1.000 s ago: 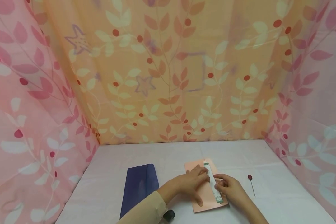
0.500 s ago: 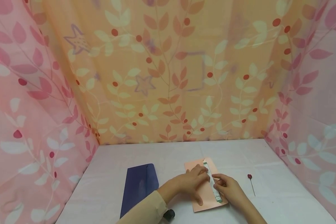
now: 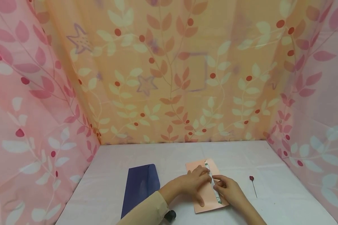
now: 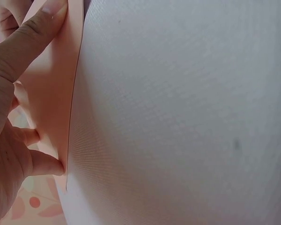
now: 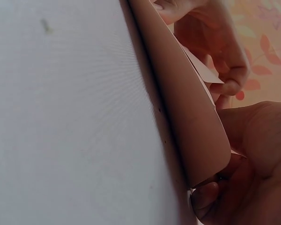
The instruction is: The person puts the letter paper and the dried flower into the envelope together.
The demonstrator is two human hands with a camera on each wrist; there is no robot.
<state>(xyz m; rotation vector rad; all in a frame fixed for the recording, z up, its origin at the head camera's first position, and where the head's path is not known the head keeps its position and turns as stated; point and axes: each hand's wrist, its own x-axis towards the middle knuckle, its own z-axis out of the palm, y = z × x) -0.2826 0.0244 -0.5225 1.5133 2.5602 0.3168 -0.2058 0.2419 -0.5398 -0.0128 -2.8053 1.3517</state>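
Note:
A peach-pink envelope (image 3: 207,203) lies on the white table with its flap side to the right. Out of its opening shows a narrow strip of a white card (image 3: 218,197) with green patches. My left hand (image 3: 192,182) rests on the envelope, fingers spread, holding it flat. Between thumb and index finger of my right hand (image 3: 228,187) is the card's exposed edge, though the fingers hide the exact contact. In the right wrist view, the flap (image 5: 192,108) stands up in front of the right hand. The left wrist view shows the left thumb (image 4: 33,37) on the envelope.
To the left lies a dark blue envelope (image 3: 138,190), partly behind the left sleeve (image 3: 149,209). A small dark red flower on a thin stem (image 3: 253,186) lies right of the right hand. A black object (image 3: 170,216) shows beside the left sleeve. Patterned curtains surround the table.
The white card has slid left into the peach-pink envelope, so a narrower strip of it shows. My right hand has moved slightly left with it; my left hand stays in place.

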